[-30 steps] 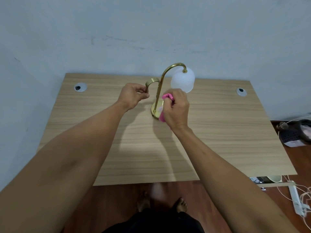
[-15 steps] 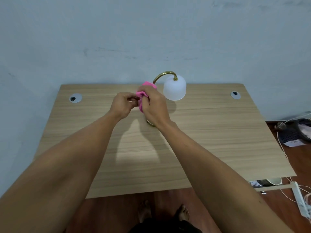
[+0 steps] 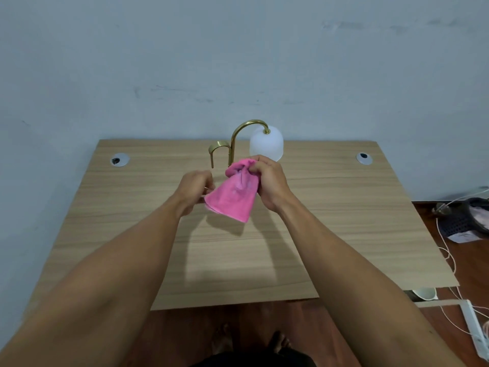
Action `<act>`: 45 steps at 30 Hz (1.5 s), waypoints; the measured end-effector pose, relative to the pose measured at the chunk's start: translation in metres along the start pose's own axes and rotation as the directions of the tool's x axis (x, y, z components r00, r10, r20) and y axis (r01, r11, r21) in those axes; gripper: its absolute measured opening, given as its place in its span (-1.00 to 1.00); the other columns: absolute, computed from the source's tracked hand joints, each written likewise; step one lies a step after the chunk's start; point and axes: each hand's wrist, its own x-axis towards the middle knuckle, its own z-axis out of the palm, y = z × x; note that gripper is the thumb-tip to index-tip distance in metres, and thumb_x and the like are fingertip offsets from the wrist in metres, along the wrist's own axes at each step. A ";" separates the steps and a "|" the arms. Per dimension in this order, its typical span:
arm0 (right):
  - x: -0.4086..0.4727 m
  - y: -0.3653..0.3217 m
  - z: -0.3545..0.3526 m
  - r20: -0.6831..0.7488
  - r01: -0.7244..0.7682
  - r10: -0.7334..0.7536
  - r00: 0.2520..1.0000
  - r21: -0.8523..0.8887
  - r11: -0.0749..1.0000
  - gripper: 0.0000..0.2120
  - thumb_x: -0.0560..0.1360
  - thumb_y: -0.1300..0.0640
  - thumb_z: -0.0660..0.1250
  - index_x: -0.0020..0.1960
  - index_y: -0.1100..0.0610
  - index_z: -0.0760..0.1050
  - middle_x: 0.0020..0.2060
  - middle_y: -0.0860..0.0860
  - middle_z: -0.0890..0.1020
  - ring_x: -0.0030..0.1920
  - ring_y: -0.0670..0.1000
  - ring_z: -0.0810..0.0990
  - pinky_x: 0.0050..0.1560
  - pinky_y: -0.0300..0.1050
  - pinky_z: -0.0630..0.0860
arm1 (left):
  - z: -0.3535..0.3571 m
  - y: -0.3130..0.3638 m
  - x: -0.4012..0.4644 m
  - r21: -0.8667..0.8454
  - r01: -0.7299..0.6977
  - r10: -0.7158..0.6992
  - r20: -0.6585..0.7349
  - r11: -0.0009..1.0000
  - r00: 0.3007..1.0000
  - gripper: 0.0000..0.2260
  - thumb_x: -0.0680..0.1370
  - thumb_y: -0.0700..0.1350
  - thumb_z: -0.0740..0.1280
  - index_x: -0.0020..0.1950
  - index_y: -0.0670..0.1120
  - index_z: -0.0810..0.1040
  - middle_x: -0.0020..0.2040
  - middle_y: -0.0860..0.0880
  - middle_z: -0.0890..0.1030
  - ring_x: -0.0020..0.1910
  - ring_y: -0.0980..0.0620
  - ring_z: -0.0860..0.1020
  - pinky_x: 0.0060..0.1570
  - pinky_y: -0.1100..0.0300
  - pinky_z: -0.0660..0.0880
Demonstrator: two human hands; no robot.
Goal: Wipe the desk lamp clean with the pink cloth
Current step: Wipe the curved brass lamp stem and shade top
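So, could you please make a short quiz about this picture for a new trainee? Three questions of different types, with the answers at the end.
1. True or false: the pink cloth is pressed against the white lamp shade.
2. Which hand bunches the top of the cloth? A) right hand B) left hand C) neither
3. Fill in: the gold arm of the desk lamp stands on the wooden ____.

Key:
1. False. The cloth hangs in the air in front of the lamp, between both hands.
2. A. The left hand only pinches the cloth's lower left corner.
3. desk.
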 end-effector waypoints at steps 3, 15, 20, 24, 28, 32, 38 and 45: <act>-0.004 -0.003 -0.011 0.163 -0.110 0.098 0.982 0.068 0.992 -0.73 0.46 0.42 0.15 -0.09 0.26 0.62 0.15 0.51 0.63 0.28 0.42 0.63 0.39 0.25 0.54 | 0.013 0.001 -0.018 -0.156 0.086 -0.045 0.251 0.984 0.967 -0.70 0.44 -0.08 0.21 0.09 -0.13 0.60 -0.09 -0.03 0.64 -0.16 0.03 0.56 -0.09 0.12 0.46; -0.009 -0.021 -0.076 0.105 -0.341 0.346 0.932 -0.068 0.938 -0.66 0.64 0.36 0.12 0.34 0.28 0.52 0.00 0.16 0.62 -0.19 0.05 0.62 -0.27 -0.10 0.63 | 0.057 -0.007 -0.048 -0.190 0.129 -0.094 0.181 0.973 0.979 -0.63 0.62 -0.02 0.35 0.40 -0.08 0.53 0.05 -0.01 0.65 0.04 -0.01 0.59 -0.03 0.11 0.53; -0.016 -0.018 -0.106 0.216 -0.527 0.523 0.825 -0.045 0.849 -0.79 0.69 0.12 0.28 0.21 0.19 0.61 -0.14 0.10 0.72 -0.23 0.05 0.73 -0.22 -0.02 0.72 | 0.082 -0.011 -0.058 -0.203 0.050 -0.035 0.075 0.978 0.997 -0.78 0.71 0.02 0.23 0.30 0.06 0.59 0.08 -0.01 0.69 0.01 -0.01 0.64 -0.11 0.12 0.64; -0.027 0.000 -0.118 0.286 -0.640 0.623 0.728 -0.043 0.768 -0.85 0.66 0.20 0.28 0.15 0.21 0.59 -0.12 0.17 0.75 -0.13 0.15 0.77 -0.05 0.17 0.73 | 0.093 -0.024 -0.063 -0.149 0.029 -0.034 -0.032 0.988 0.999 -0.72 0.73 0.09 0.16 0.32 0.00 0.53 0.13 -0.06 0.66 0.04 -0.05 0.65 -0.20 0.08 0.67; -0.037 0.022 -0.127 0.262 -0.652 0.640 0.723 -0.050 0.757 -0.76 0.65 0.38 0.23 0.29 0.26 0.49 0.06 0.22 0.69 0.06 0.18 0.69 0.08 0.16 0.70 | 0.098 -0.047 -0.063 -0.135 0.113 -0.116 -0.020 0.984 0.993 -0.67 0.73 0.06 0.16 0.41 -0.09 0.44 0.20 -0.14 0.64 0.10 -0.13 0.66 0.06 -0.12 0.68; -0.039 0.032 -0.137 0.250 -0.650 0.647 0.720 -0.082 0.755 -0.71 0.65 0.41 0.22 0.33 0.23 0.50 0.08 0.22 0.68 0.06 0.19 0.68 -0.03 0.13 0.74 | 0.094 -0.063 -0.065 -0.127 0.266 -0.249 0.135 0.956 0.959 -0.69 0.67 -0.14 0.31 0.41 -0.12 0.47 0.28 -0.22 0.64 0.25 -0.24 0.64 0.24 -0.20 0.61; -0.031 0.034 -0.140 0.278 -0.577 0.568 0.775 -0.057 0.815 -0.55 0.62 0.50 0.17 0.47 0.29 0.43 0.22 0.25 0.63 0.10 0.19 0.67 0.18 0.10 0.66 | 0.075 -0.061 -0.062 -0.236 0.270 -0.222 0.210 0.934 0.952 -0.63 0.63 -0.34 0.29 0.39 -0.05 0.49 0.24 -0.17 0.62 0.09 -0.15 0.68 -0.13 0.02 0.73; -0.007 0.032 -0.130 0.169 -0.461 0.479 0.861 -0.137 0.877 -0.65 0.64 0.51 0.13 -0.11 0.22 0.57 0.00 0.27 0.65 -0.26 0.08 0.67 -0.33 -0.14 0.70 | 0.062 -0.052 -0.044 -0.282 0.170 -0.127 0.166 0.944 0.978 -0.65 0.63 -0.44 0.21 -0.20 -0.16 0.66 0.09 -0.12 0.70 -0.18 -0.02 0.70 -0.30 0.17 0.71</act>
